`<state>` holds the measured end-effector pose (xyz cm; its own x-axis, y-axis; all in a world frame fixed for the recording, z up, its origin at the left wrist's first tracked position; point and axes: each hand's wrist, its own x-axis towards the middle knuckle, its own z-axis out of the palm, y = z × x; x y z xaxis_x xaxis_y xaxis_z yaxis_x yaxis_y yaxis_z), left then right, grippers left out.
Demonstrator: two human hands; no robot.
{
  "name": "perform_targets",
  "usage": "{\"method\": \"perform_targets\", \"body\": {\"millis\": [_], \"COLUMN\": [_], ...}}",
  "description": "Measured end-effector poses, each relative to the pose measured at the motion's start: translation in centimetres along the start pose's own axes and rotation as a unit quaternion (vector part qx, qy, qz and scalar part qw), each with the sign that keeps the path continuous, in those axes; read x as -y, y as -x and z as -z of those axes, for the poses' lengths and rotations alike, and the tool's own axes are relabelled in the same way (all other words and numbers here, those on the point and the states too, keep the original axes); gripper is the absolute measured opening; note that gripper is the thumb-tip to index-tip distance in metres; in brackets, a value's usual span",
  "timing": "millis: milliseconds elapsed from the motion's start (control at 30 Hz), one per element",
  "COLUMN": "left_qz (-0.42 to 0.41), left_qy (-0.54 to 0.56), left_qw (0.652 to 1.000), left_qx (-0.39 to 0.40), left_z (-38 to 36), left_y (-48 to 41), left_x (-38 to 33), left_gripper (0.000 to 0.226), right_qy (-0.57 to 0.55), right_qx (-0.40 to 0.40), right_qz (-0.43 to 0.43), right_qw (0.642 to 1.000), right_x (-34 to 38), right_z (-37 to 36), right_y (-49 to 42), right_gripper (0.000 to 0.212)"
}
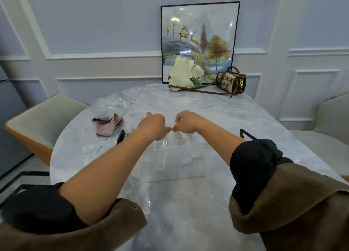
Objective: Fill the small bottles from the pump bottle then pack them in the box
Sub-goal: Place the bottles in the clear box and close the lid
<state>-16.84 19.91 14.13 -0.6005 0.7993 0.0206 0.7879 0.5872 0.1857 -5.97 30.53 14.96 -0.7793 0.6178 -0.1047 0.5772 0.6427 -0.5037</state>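
Note:
A clear plastic box [179,167] sits on the marble table [236,115] in front of me, with several small clear bottles standing inside. My left hand [153,125] and my right hand [186,121] hover over its far edge, knuckles almost touching. Each hand has its fingers curled downward. A small clear bottle [163,143] hangs under the left hand, and another small clear bottle [178,139] hangs under the right hand. The fingertips are hidden, and the clear plastic is hard to make out. No pump bottle is visible.
A crumpled pink cloth [108,125], a black object [120,136] and clear round containers [111,103] lie left of the box. A cream bag [184,75], a brown handbag [231,81] and a framed picture [198,39] stand at the far edge. Chairs flank the table.

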Motion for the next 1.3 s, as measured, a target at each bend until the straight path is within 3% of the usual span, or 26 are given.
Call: {"method": "perform_targets", "body": {"millis": [267, 500, 700, 900, 1067, 1300], "left_qz": [-0.053, -0.079, -0.091, -0.073, -0.068, -0.028], "left_qy": [0.003, 0.000, 0.036, 0.136, -0.012, -0.085], "left_qw": [0.998, 0.996, 0.995, 0.988, 0.994, 0.996], "left_qx": [-0.044, -0.028, 0.006, 0.008, -0.085, -0.028], "left_z": [-0.6, -0.5, -0.3, 0.7, 2.0, 2.2], "left_y": [1.1, 1.4, 1.8, 1.8, 1.8, 1.9], "left_x": [0.7, 1.6, 2.4, 3.3, 3.1, 3.3], "left_gripper": [0.042, 0.040, 0.028, 0.008, 0.020, 0.016], "right_qy": [0.031, 0.129, 0.153, 0.136, 0.098, 0.108], "right_qx": [0.037, 0.004, -0.050, -0.031, -0.036, -0.032], "right_qz": [0.057, 0.066, 0.063, 0.056, 0.026, -0.003], "right_qw": [0.997, 0.989, 0.985, 0.989, 0.994, 0.994], "right_x": [-0.1, -0.3, -0.9, -0.9, -0.9, -0.9], "right_z": [-0.6, -1.0, -1.1, -1.1, -1.1, -1.2], "right_y": [0.8, 1.0, 0.6, 0.6, 1.1, 1.2], "right_gripper": [0.040, 0.058, 0.033, 0.032, 0.029, 0.020]}}
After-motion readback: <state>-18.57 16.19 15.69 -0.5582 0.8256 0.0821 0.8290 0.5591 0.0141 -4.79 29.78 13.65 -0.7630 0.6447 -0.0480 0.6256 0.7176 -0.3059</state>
